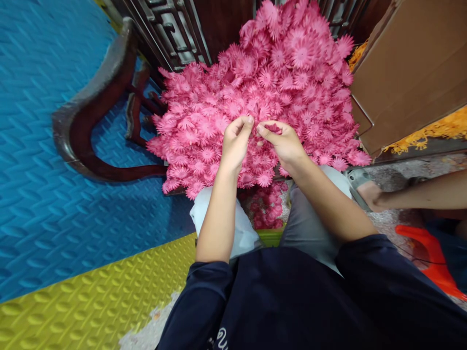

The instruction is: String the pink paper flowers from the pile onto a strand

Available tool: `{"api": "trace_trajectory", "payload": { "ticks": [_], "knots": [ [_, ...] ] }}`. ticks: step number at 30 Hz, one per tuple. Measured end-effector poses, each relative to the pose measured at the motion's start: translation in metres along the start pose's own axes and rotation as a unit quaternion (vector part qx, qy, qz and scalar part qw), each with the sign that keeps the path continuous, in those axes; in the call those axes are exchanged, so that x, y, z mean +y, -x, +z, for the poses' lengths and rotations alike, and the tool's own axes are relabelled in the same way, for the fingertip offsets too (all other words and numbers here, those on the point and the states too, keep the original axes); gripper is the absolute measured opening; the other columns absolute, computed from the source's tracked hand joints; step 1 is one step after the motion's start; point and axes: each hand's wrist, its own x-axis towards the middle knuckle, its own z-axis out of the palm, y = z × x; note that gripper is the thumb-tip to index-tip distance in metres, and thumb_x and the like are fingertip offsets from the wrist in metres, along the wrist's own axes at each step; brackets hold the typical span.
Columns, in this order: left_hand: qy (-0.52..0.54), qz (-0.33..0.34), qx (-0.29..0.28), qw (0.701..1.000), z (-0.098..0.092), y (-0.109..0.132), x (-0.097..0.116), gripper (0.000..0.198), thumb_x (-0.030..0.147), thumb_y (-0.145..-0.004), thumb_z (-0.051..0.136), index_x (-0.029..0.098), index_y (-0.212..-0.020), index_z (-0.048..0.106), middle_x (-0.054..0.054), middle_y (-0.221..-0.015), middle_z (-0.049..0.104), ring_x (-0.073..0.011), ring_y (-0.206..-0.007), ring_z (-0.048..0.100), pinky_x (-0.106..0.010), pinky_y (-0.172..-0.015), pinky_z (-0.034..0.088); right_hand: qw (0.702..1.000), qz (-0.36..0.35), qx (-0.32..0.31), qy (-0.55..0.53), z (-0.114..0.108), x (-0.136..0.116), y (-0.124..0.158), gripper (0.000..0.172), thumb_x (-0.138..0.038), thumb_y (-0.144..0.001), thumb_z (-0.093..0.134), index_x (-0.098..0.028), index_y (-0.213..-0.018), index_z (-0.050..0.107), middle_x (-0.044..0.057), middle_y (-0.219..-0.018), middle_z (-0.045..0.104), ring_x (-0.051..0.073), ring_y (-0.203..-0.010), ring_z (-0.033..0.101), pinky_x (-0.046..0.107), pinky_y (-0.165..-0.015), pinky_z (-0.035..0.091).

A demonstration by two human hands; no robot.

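A big heap of pink artificial flowers [207, 127], layered petal pieces with pale centres, spreads in front of my knees. Over its middle my left hand [234, 143] is closed, thumb and index finger pinched together. What lies in that pinch is too small to make out against the pink behind. Just to its right my right hand [288, 146] is also closed, its thumb tip pointing at the left fingertips. A darker pink flower piece [273, 128] shows inside its curled fingers. A narrow gap separates the two hands.
A dark wooden armrest [78, 124] curves at the left over blue mat [29, 146] and yellow mat [146, 272]. At right stand a cardboard box [412, 63] and orange flower pieces [430, 129]. Another person's foot [370, 192] and a red-orange stool [434, 253] are near my right knee.
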Motion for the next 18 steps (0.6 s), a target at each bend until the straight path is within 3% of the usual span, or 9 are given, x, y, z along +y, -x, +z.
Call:
{"api": "trace_trajectory", "payload": {
  "ticks": [6, 11, 18],
  "knots": [
    [-0.034, 0.005, 0.032, 0.999, 0.0029, 0.0006, 0.0003, 0.053, 0.072, -0.078, 0.047, 0.021, -0.068, 0.050, -0.001, -0.067, 0.047, -0.0130, -0.065, 0.048, -0.028, -0.065, 0.043, 1.000, 0.027, -0.009, -0.002, -0.0033, 0.0008, -0.0024, 0.035, -0.043, -0.054, 0.084, -0.021, -0.076, 0.065, -0.001, -0.078, 0.064, 0.010, -0.074, 0.058, 0.024, -0.067, 0.052],
    [-0.178, 0.066, 0.116, 0.975, 0.0035, 0.0019, 0.0026, 0.036, 0.045, -0.086, 0.057, 0.021, -0.061, 0.046, 0.000, -0.064, 0.045, -0.0149, -0.066, 0.044, -0.030, -0.069, 0.036, 1.000, 0.008, 0.011, 0.020, -0.0054, -0.0008, -0.0040, 0.045, -0.049, -0.051, 0.083, -0.023, -0.082, 0.064, -0.001, -0.087, 0.066, 0.010, -0.077, 0.059, 0.025, -0.068, 0.053],
    [-0.206, 0.089, 0.072, 0.972, 0.0051, 0.0047, 0.0063, 0.027, 0.030, -0.085, 0.061, 0.021, -0.061, 0.052, 0.000, -0.064, 0.048, -0.0156, -0.068, 0.047, -0.031, -0.069, 0.035, 0.999, 0.019, 0.005, 0.035, -0.0014, -0.0028, 0.0000, 0.039, -0.049, -0.055, 0.082, -0.021, -0.076, 0.064, 0.001, -0.079, 0.068, 0.012, -0.075, 0.061, 0.028, -0.073, 0.051]
  ]
}}
